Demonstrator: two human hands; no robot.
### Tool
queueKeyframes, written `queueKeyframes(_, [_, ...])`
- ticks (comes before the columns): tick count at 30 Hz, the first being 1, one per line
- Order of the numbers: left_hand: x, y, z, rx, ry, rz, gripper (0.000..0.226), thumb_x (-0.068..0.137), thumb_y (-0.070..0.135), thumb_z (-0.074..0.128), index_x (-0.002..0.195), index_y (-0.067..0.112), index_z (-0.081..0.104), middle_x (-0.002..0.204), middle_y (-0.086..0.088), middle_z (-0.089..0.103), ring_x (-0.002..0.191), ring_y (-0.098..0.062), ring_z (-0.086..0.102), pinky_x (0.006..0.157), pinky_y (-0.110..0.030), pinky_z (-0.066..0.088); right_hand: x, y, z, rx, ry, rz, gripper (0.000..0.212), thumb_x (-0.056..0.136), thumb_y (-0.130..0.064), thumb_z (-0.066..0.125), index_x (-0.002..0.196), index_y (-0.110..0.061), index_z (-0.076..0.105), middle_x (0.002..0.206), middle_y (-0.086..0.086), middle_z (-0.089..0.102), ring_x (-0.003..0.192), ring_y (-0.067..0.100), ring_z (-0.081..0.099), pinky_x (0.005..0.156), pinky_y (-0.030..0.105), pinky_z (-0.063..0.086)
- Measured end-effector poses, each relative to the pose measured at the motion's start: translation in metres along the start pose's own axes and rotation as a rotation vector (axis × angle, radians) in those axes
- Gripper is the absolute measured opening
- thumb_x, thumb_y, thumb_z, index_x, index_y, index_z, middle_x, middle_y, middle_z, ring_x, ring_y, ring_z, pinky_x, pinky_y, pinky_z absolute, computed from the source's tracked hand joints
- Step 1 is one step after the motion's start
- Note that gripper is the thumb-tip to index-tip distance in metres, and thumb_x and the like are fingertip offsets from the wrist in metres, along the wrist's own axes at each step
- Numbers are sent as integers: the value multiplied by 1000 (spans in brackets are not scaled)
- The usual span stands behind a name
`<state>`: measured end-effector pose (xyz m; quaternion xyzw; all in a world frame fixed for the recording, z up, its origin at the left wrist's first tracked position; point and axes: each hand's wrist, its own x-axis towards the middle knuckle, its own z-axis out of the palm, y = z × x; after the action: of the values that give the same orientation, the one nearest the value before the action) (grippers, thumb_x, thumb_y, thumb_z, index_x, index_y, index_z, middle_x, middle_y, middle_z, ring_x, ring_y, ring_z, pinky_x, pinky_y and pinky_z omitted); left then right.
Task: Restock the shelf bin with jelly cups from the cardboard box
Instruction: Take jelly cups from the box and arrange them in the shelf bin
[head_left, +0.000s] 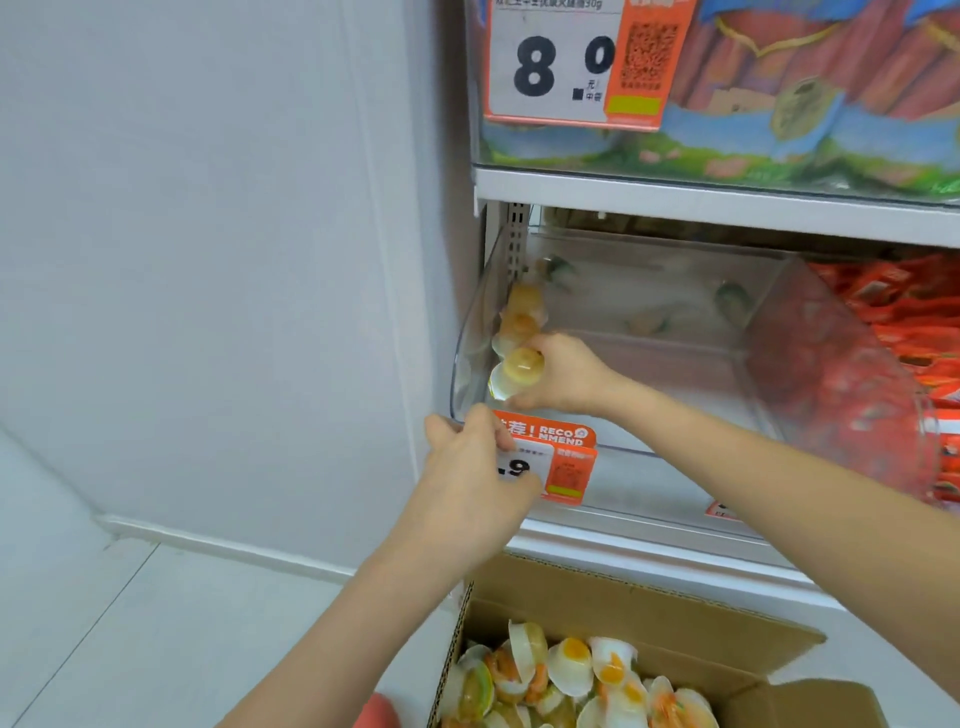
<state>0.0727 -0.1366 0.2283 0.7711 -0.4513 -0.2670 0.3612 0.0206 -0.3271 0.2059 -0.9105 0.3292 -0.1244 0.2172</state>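
Shelf (727, 195): white store shelving against a pale wall; your work is on the middle level.
Bin (649, 364): clear plastic, front tilted open toward you, nearly bare. A short row of jelly cups stands along its left wall, and a few more lie loose at the back.
Box (649, 618): open cardboard, on the floor below the shelf, well stocked with mixed cups (571, 670). By my judgement the restock is at an early stage.
Right hand (563, 376): reaches into the bin, fingers curled round one yellow cup (519, 371), setting it at the near end of the left row.
Left hand (470, 457): curled over the bin's front lip at the left corner, partly covering the price tag (550, 462). It appears to be steadying the bin.
Handling, as judged: these cups look light, with thin, stiff plastic walls and a film lid. Take each by the side wall, not the lid. The plastic is likely slick, and a hard squeeze could dent the wall or burst the seal.
Writing: the bin's tag reads "RECOMMEND" in white on orange, with a "9" visible beside your fingers. The upper tag (576, 60) shows "8" and "0", "30g" and a QR code. The remaining print is too small to read.
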Motion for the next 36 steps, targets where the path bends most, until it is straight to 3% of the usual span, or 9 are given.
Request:
queueKeyframes(3, [-1, 0, 0, 33, 1, 23, 21, 85, 20, 58, 93, 25, 40, 95, 9, 25, 91, -18, 54, 83, -28, 48, 2, 6, 6, 33, 23, -52, 38, 64, -22, 84, 95, -7, 67, 95, 7, 69, 95, 26, 60, 79, 26, 39])
queueKeyframes(8, [-1, -2, 0, 26, 2, 34, 23, 85, 21, 59, 94, 27, 39, 98, 8, 25, 94, -17, 55, 85, -29, 49, -1, 8, 7, 112, 60, 36, 73, 60, -27, 88, 121, -12, 51, 112, 3, 61, 100, 22, 54, 83, 35, 47])
queueKeyframes(12, [-2, -3, 1, 20, 16, 49, 23, 85, 20, 59, 96, 24, 40, 100, 6, 26, 91, -15, 54, 82, -25, 47, -3, 8, 8, 130, 70, 53, 72, 60, -26, 89, 119, -12, 50, 110, 4, 61, 98, 23, 55, 82, 37, 48])
queueKeyframes(19, [-2, -4, -1, -5, -3, 49, 29, 83, 19, 67, 99, 23, 43, 104, 5, 27, 92, -13, 56, 83, -21, 50, -8, 6, 1, 137, 47, 81, 77, 62, -28, 88, 125, -11, 47, 118, 5, 59, 103, 20, 55, 77, 24, 40])
queueKeyframes(22, [-6, -8, -5, -4, -7, 63, 33, 80, 18, 71, 101, 24, 46, 106, 4, 34, 90, -11, 57, 76, -13, 45, -33, 4, -24, 99, 200, 66, 60, 70, -28, 83, 119, -11, 54, 117, 3, 59, 107, 17, 54, 78, 17, 35])
queueKeyframes(25, [-15, -13, -6, 71, -19, 99, 33, 79, 21, 72, 101, 25, 47, 111, 2, 42, 94, -11, 54, 79, -17, 40, -88, 3, -49, 150, 387, 12, 36, 77, -22, 78, 106, -14, 61, 104, -3, 58, 94, 13, 57, 72, 9, 41])
queueKeyframes(30, [-31, -22, 12, 173, -112, 140, 27, 78, 19, 73, 95, 23, 52, 109, 0, 52, 92, -12, 51, 78, -24, 44, -194, 23, -48, 141, 551, -44, 20, 81, -12, 73, 95, -17, 60, 93, -6, 56, 84, 6, 55, 77, 15, 46])
queueKeyframes(33, [-38, -32, 45, 210, -191, 155, 24, 78, 14, 70, 93, 21, 52, 105, -1, 54, 86, -13, 52, 72, -27, 46, -247, 44, -16, 112, 523, 0, 19, 80, -8, 72, 90, -18, 59, 89, -12, 55, 82, 5, 53, 73, 15, 45])
queueKeyframes(36, [-45, -57, 91, 379, -338, 173, 24, 81, 12, 64, 99, 19, 52, 106, -1, 52, 94, -18, 54, 80, -33, 50, -291, 79, 37, 98, 250, 154, 22, 82, -17, 72, 91, -28, 55, 91, -17, 54, 86, 1, 53, 73, 13, 43])
